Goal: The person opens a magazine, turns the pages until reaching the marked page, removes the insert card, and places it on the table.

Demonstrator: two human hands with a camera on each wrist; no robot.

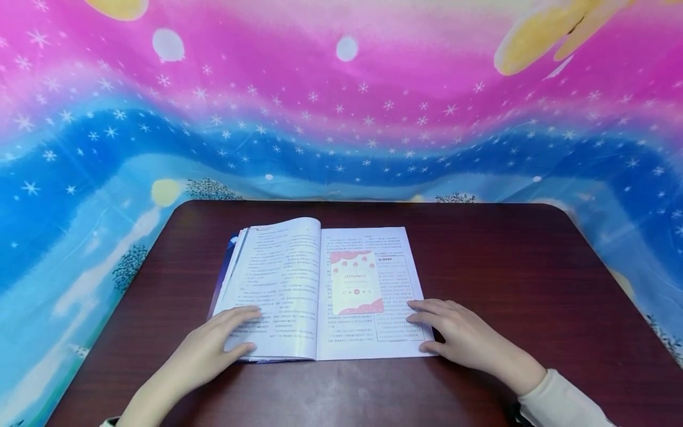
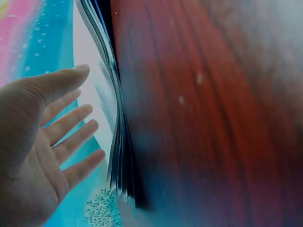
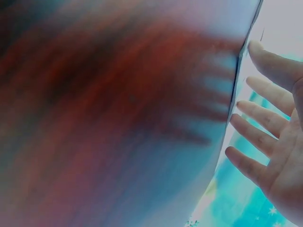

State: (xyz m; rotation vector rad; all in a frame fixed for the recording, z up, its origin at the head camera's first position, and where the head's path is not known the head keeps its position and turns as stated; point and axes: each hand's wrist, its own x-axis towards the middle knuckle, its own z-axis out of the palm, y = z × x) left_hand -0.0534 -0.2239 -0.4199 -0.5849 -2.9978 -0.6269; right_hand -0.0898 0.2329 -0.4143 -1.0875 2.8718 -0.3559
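An open magazine [image 1: 283,279] lies on the dark wooden table, its left side thicker and curving up toward the spine. On the right page rests a white and pink card [image 1: 356,283] with strawberry pictures and the printed word "strawberry". My left hand [image 1: 213,341] is at the lower left corner of the left page, fingers extended over the print. At the right page's outer edge is my right hand [image 1: 464,332], fingers spread, fingertips at the paper. Both wrist views show the left hand [image 2: 52,137] and the right hand [image 3: 274,127] with straight, separated fingers, holding nothing.
The glossy reddish-brown table [image 1: 507,255] has rounded far corners. Behind it hangs a pink and blue cloth [image 1: 299,107] with snowflakes and yellow shapes, reaching down around the table's back and sides.
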